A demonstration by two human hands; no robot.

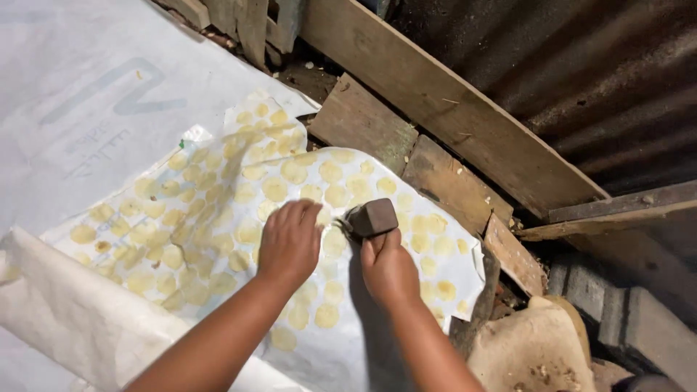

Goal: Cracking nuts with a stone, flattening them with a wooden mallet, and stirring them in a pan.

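Head view: looked down on both hands over a white sheet [363, 348] dotted with flat yellow discs [274, 189].
Left hand [289, 243]: lay palm down on the sheet, fingers [305, 212] together and bent, tips pressing the discs just at 9 o'clock of the block.
Right hand [388, 268]: fingers clamped round the lower end of a dark brown block [372, 217].
Block: stood tilted over the sheet near frame centre, at 12 o'clock of the right hand; whether it touched the sheet could not be told.
Discs: spread in rows from 9 o'clock to 3 o'clock of the hands.
Planks [443, 109]: weathered wood ran along the sheet's edge at 1 o'clock.
Metal wall [595, 65]: dark corrugated sheeting at 2 o'clock.
Paper roll [65, 305]: crumpled, at 8 o'clock.
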